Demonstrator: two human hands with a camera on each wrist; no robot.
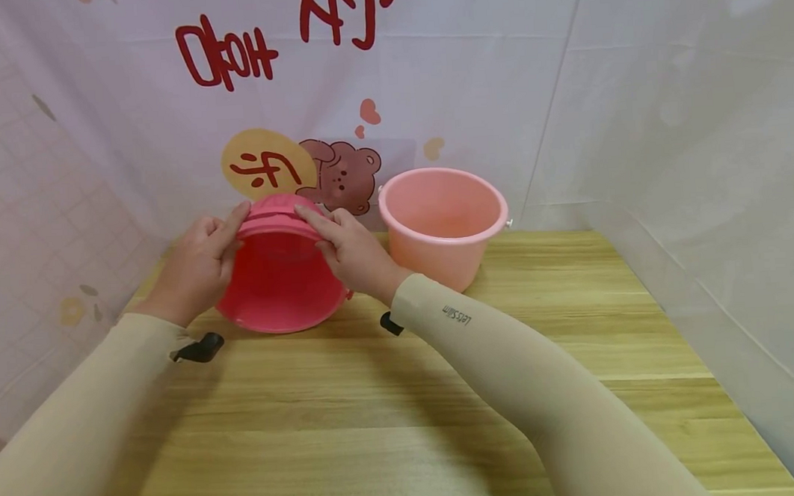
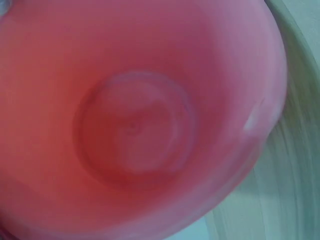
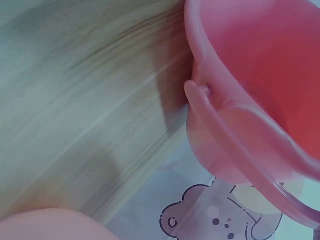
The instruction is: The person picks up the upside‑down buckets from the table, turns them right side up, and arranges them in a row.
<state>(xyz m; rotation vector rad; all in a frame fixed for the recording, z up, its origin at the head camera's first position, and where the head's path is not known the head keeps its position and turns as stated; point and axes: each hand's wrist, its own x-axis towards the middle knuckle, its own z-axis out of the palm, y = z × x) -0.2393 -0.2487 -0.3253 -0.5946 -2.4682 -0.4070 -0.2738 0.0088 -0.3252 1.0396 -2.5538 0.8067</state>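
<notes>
A deep pink bucket lies tipped on the table, its mouth facing me. My left hand grips the upper left of its rim, and my right hand grips the upper right, with a thumb over the pink handle. Looking into the bucket, the left wrist view shows its round bottom and nothing inside. The bucket's curved handle and its pivot by the rim appear in the right wrist view. Upright beside my right hand stands a lighter, peach-pink bucket.
The wooden table runs back to a white printed sheet with red characters and a cartoon bear. Similar sheets hang along the left and right sides. A small white knob sticks out from the peach-pink bucket's right side.
</notes>
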